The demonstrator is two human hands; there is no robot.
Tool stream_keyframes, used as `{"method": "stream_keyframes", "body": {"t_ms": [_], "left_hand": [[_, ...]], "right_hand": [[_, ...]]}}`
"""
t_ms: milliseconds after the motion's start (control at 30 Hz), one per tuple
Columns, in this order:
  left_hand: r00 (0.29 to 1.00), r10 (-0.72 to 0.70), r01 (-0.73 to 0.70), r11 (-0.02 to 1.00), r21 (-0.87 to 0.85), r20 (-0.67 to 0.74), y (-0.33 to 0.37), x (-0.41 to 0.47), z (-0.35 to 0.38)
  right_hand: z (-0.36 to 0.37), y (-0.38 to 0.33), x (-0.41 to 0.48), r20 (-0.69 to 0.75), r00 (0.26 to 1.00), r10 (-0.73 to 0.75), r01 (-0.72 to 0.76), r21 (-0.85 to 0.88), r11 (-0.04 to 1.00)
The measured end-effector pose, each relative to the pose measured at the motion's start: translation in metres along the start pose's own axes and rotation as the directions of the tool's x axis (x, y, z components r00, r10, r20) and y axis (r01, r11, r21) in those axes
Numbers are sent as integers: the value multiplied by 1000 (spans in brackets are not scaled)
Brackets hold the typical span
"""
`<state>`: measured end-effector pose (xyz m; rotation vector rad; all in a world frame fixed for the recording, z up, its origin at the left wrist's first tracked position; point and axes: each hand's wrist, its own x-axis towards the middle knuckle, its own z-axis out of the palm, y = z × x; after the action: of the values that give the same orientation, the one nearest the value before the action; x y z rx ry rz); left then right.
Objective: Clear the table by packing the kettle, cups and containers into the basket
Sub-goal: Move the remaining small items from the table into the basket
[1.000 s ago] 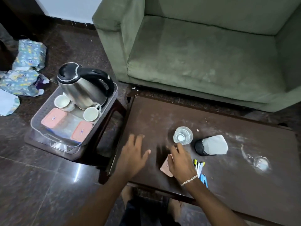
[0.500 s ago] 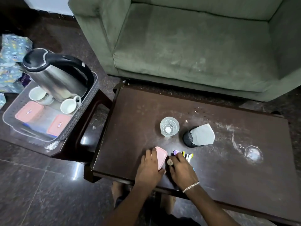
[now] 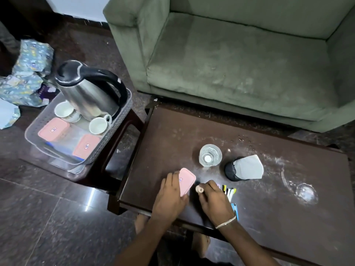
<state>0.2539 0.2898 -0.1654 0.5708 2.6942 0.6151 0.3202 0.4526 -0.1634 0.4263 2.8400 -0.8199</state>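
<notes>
A grey basket (image 3: pixel 123 120) on a stool at the left holds a steel kettle (image 3: pixel 90 93), two white cups (image 3: pixel 64 111) (image 3: pixel 98 125) and two pink-lidded containers (image 3: pixel 53 129) (image 3: pixel 86 145). On the dark table (image 3: pixel 169 131), my left hand (image 3: pixel 171 196) grips a pink-lidded container (image 3: pixel 186 180) near the front edge. Right beside it, my right hand (image 3: pixel 215 198) pinches a small round beige object (image 3: pixel 199 189) between its fingertips.
A clear glass (image 3: pixel 210 155) and a dark cup under a grey paper (image 3: pixel 244 168) stand mid-table. Several pens (image 3: pixel 229 191) lie by my right hand. A second clear glass (image 3: pixel 305 192) is at the right. A green sofa (image 3: pixel 240 60) is behind; wrapped packages (image 3: pixel 28 73) lie on the floor.
My left hand moved from the bare tabletop onto the pink container and took hold of it. My right hand let the container go and took up the small beige object.
</notes>
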Motion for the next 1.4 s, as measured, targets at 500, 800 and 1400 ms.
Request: {"method": "stream_keyframes", "body": {"t_ms": [500, 800, 1400], "left_hand": [[915, -179, 155, 983, -95, -362, -184, 19, -245], [947, -213, 212, 977, -29, -242, -286, 42, -277], [987, -61, 91, 974, 205, -146, -333, 64, -260]], "right_hand": [[-1, -252, 98, -118, 954, -276, 297, 252, 921], [42, -342, 151, -75, 940, -333, 341, 196, 919], [97, -362, 176, 92, 964, -251, 253, -12, 967]]}}
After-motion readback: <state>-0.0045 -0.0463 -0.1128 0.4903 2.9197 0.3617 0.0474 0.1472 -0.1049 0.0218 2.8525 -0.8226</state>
